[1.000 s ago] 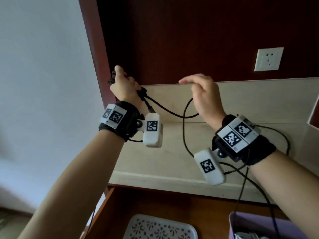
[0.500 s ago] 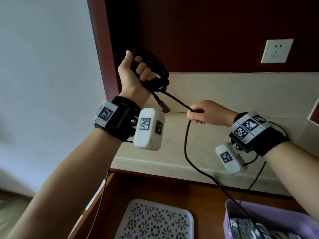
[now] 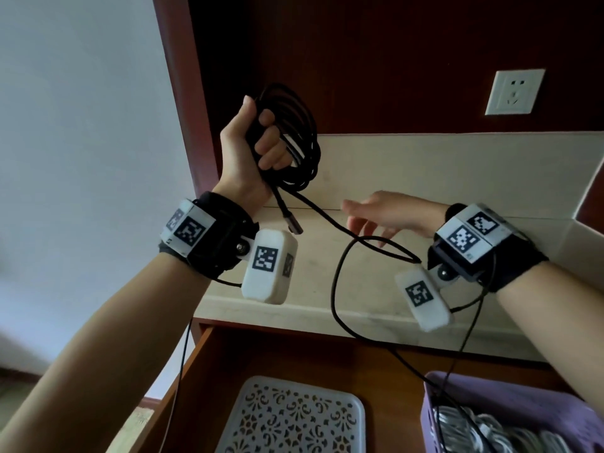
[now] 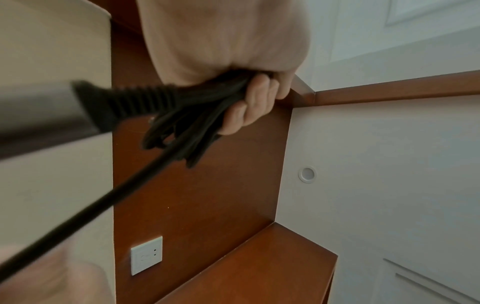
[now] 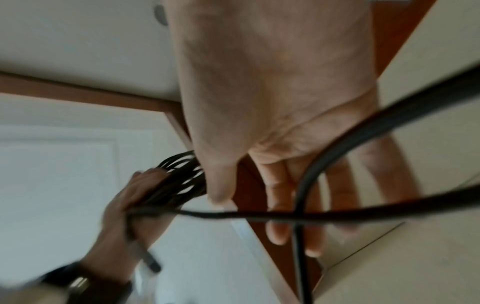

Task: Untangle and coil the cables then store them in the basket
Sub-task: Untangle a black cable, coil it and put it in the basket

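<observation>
Coils of black cable [image 3: 294, 135] sit gripped in the left hand [image 3: 251, 148]; the right hand [image 3: 389, 215], fingers spread, holds nothing, leaving the loose tail and basket [image 3: 490, 397].

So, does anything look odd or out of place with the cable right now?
Slightly. The left hand grips the coil, but the rest of the cable is loose: it crosses itself in a loop under the open right hand and trails down to the purple basket. One plug dangles free.

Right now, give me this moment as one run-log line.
left hand: grips black cable coil | right hand: open, beside loose strand | purple basket: holds silver cables | coiling unfinished
</observation>
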Motion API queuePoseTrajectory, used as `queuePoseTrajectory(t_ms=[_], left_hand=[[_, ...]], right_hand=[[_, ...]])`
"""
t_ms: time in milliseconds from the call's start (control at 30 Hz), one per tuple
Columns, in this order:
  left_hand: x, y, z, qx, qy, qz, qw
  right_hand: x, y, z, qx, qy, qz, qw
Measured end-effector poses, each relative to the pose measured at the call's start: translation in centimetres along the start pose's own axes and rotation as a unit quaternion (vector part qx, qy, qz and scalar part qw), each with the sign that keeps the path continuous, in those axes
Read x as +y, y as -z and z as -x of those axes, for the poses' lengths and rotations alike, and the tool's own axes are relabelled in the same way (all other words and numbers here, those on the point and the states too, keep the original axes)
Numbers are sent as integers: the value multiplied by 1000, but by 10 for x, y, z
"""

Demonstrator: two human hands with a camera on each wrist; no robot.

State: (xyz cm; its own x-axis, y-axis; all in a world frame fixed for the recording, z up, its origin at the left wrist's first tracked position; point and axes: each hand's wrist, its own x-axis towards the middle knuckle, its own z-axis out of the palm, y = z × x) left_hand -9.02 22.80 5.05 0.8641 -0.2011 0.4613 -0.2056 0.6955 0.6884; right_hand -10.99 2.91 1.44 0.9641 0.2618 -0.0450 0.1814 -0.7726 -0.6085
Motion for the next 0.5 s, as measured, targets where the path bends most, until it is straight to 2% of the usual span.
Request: queuePoseTrajectory(t_ms=[67,133,300,500], left_hand=[[-1,-3,3,6,-4,-10,1000],[-2,-3,4,12,-7,-20,1000],[2,3,5,34,-22,-5,999],[-8,7,10,49,-26,60,997]], right_hand=[[-8,-10,0,-30,-7,71,997],[-8,-15,1,-44,-15,78,996],[-7,-20,12,-104,-66,64,990],[7,-26,15,-100,-85,-39,991]])
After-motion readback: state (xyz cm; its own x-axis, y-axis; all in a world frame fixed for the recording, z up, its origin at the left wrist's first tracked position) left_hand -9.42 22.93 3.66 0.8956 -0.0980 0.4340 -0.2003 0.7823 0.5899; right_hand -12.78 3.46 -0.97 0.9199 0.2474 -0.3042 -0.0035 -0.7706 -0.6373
